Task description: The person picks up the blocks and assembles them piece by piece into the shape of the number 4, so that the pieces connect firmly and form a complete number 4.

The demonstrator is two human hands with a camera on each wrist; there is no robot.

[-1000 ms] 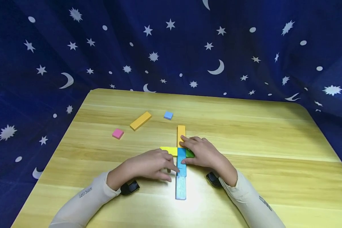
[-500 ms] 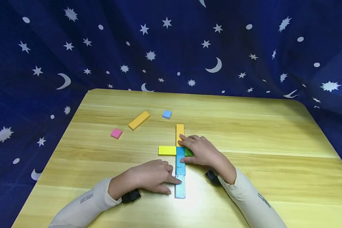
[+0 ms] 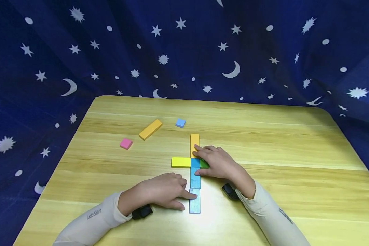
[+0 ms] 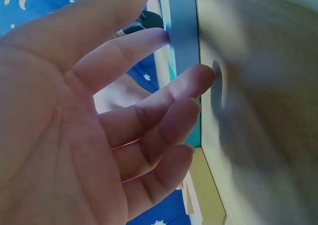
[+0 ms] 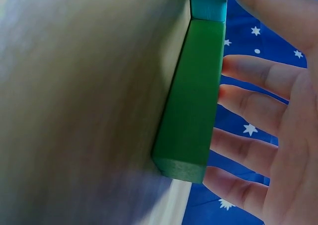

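Note:
Flat coloured blocks form a cross on the table. A small blue block (image 3: 195,162) is its centre, with an orange block (image 3: 194,139) beyond, a yellow block (image 3: 180,162) left and a green block (image 3: 204,164) right. Nearer me run a teal block (image 3: 195,179) and a light blue block (image 3: 195,206). My left hand (image 3: 164,189) touches the light blue block with its extended index fingertip; the thumb is apart from it. My right hand (image 3: 218,163) spreads over the green block (image 5: 194,96), partly hiding it, fingertips by the orange block and thumb on the teal one.
A loose orange block (image 3: 150,129), a pink square block (image 3: 126,144) and a light blue square block (image 3: 180,123) lie toward the far left of the wooden table (image 3: 279,147). A dark blue curtain (image 3: 184,48) with moons and stars hangs behind.
My left hand has moved toward me, its index fingertip shifting from the teal block to the light blue block. The right hand has stayed in place, and the cross keeps its shape.

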